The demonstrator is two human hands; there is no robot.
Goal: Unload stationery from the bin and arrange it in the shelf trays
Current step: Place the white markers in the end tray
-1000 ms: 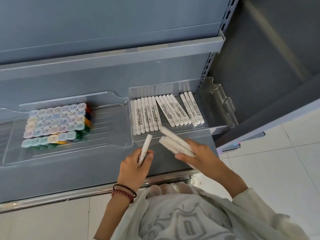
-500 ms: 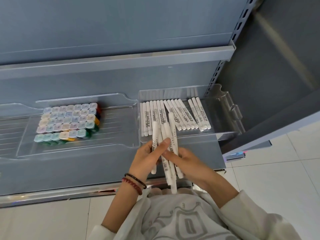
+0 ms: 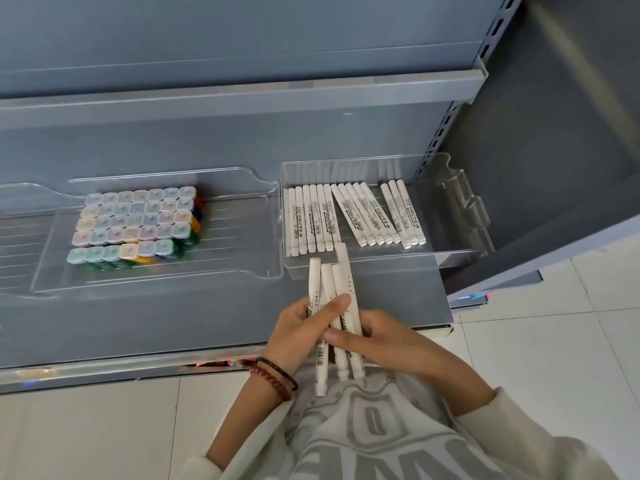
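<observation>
While just before the tray (image 3: 381,266), a white marker bundle (image 3: 346,282) gripped between left hand (image 3: 298,329) and right hand (image 3: 384,344).

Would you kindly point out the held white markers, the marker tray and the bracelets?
held white markers (image 3: 329,282): head view, a barrel's upper part.
marker tray (image 3: 391,263): head view, bare front wall.
bracelets (image 3: 275,377): head view, the dark band.

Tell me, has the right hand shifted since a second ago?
Yes. Against the clear marker tray, the right hand has drawn left and back from its front wall, joining the left hand on the held white markers.
</observation>
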